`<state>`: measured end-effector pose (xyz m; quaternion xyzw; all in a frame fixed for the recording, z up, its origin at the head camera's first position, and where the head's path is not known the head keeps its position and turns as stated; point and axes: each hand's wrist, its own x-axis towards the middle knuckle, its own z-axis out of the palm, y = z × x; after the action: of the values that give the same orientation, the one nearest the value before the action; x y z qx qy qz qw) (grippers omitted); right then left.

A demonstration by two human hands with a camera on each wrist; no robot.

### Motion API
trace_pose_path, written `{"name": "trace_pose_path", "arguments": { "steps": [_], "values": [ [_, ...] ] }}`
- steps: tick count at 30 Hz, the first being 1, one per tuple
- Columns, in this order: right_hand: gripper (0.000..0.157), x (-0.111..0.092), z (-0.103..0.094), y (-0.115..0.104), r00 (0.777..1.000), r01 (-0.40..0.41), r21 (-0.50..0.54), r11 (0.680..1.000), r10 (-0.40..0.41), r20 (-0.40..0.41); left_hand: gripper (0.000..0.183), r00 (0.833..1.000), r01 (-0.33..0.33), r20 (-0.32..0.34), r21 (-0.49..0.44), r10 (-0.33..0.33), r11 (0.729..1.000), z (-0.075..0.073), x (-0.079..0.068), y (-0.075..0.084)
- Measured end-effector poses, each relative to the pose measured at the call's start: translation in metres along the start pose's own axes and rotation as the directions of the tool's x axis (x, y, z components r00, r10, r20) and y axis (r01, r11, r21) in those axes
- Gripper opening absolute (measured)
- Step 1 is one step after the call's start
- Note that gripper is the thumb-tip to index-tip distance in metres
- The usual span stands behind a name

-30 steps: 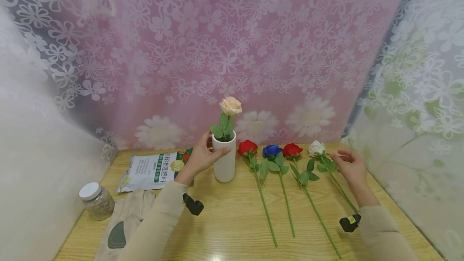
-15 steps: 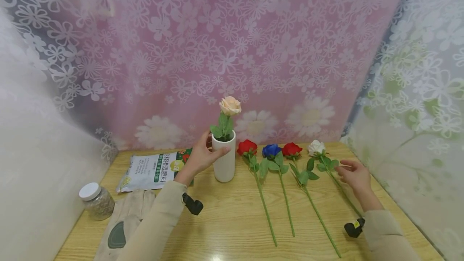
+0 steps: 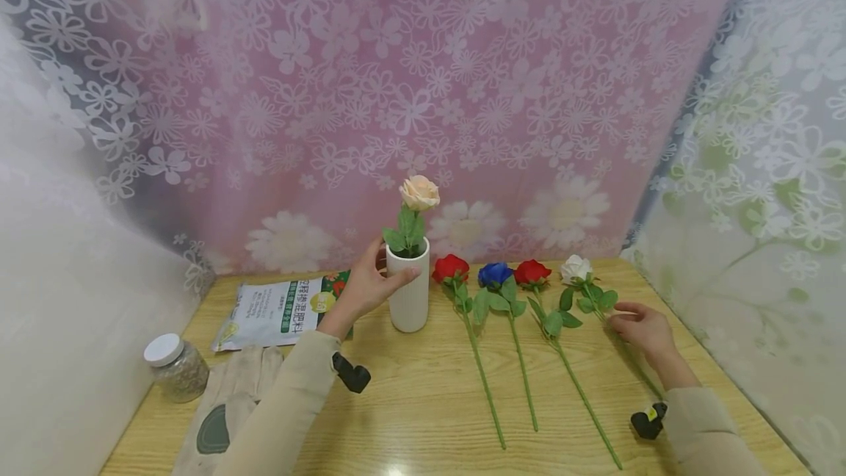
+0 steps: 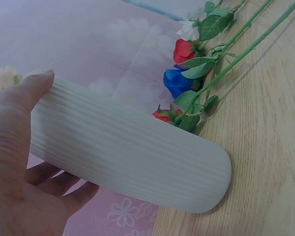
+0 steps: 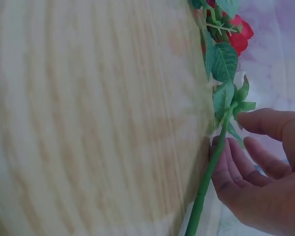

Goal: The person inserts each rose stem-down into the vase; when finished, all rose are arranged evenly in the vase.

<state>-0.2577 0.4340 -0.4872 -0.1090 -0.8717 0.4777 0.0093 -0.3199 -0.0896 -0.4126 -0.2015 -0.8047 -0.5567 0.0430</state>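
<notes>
My left hand (image 3: 373, 286) grips the white ribbed vase (image 3: 410, 296) on its left side, thumb across the front. A peach rose (image 3: 420, 193) with green leaves stands in the vase. In the left wrist view the fingers go behind the vase (image 4: 132, 147). My right hand (image 3: 646, 330) is at the stem of the white rose (image 3: 576, 270), the rightmost one lying on the table. The right wrist view shows fingers behind the green stem (image 5: 206, 182) and the thumb apart from them, with a gap between.
Left of the white rose lie a red rose (image 3: 532, 274), a blue rose (image 3: 496, 275) and another red rose (image 3: 452, 269), stems toward the front. On the left are a fertilizer bag (image 3: 271, 312), a lidded jar (image 3: 177, 367) and work gloves (image 3: 228, 402). A floral curtain (image 3: 396, 94) hangs behind.
My right hand has come lower along the white rose's stem, its fingers moving down toward the stem. The left hand and vase have stayed in place.
</notes>
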Motion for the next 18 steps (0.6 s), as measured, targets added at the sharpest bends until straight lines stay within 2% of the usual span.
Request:
{"name": "trace_pose_path", "arguments": {
  "steps": [11,18],
  "values": [
    [0.042,-0.0023,0.0012,-0.0021,0.999,0.052,-0.184,0.982,-0.052,0.006,0.081,1.000,0.010,-0.001,0.006,-0.010,1.000,-0.0007,-0.0018,0.0008],
    [0.047,-0.0010,-0.0032,-0.0080,0.995,0.050,-0.130,0.990,-0.038,0.089,0.082,1.000,0.024,0.003,0.012,-0.024,1.000,-0.0004,-0.0022,0.0032]
  ]
}}
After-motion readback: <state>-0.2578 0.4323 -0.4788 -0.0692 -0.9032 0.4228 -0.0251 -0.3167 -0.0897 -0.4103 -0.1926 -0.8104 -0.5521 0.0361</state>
